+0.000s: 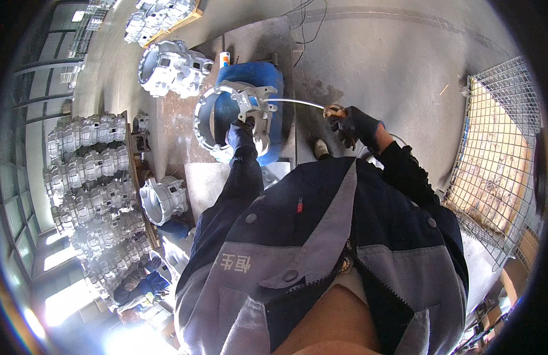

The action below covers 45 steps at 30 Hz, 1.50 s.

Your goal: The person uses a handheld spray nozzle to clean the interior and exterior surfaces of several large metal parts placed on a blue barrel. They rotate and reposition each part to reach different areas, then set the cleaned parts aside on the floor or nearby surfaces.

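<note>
A silver ring-shaped metal casting [206, 112], like a gearbox housing, stands tilted on a blue pad [274, 74] over the workbench. My left hand [241, 139], in a dark glove, grips the casting at its near side. To the right, my right hand [354, 125], also gloved, is closed round the brown, worn grip [334, 111] of a tool with a long, thin, pale rod [297, 102]. The rod reaches left to the lugged side of the casting, where its tip is hard to make out.
More castings [173, 68] stand beyond the bench, and stacked rows [87, 133] fill the left. A wire mesh cage [499, 142] with a wooden panel stands at right. An orange-and-white can [225, 59] sits behind the pad. Another person [138, 287] is at lower left.
</note>
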Each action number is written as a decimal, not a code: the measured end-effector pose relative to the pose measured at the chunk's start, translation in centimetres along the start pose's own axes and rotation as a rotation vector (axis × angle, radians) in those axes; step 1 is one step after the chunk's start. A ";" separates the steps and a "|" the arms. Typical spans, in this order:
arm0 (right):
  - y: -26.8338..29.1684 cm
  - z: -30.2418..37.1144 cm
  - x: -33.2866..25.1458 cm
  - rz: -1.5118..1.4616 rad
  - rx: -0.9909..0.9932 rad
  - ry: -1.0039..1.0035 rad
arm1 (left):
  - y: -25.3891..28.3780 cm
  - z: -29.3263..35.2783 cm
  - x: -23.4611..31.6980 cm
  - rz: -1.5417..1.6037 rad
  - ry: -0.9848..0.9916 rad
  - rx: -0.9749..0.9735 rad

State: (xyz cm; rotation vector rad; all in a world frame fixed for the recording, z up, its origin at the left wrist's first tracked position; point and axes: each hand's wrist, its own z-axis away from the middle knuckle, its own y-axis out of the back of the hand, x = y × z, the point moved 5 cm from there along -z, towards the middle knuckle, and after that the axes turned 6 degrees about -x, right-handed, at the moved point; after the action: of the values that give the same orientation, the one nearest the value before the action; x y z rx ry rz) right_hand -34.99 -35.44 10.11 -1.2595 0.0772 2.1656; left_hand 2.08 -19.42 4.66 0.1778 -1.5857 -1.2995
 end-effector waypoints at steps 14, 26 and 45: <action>-0.2 -1.6 2.8 -0.023 -0.089 0.018 | 0.3 -0.4 0.6 -0.158 0.023 -0.024; -0.1 -0.4 -0.3 -0.031 -0.019 -0.024 | 0.7 0.2 1.9 -0.266 0.070 -0.009; -0.6 -0.5 0.3 -0.023 -0.155 0.088 | 0.6 0.4 2.3 -0.121 0.078 -0.066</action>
State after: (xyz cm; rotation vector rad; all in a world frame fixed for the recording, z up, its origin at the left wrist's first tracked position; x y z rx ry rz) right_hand -34.36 -34.99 9.74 -1.4363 -0.0705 2.1293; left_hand 1.06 -20.42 6.57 0.2841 -1.4828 -1.4196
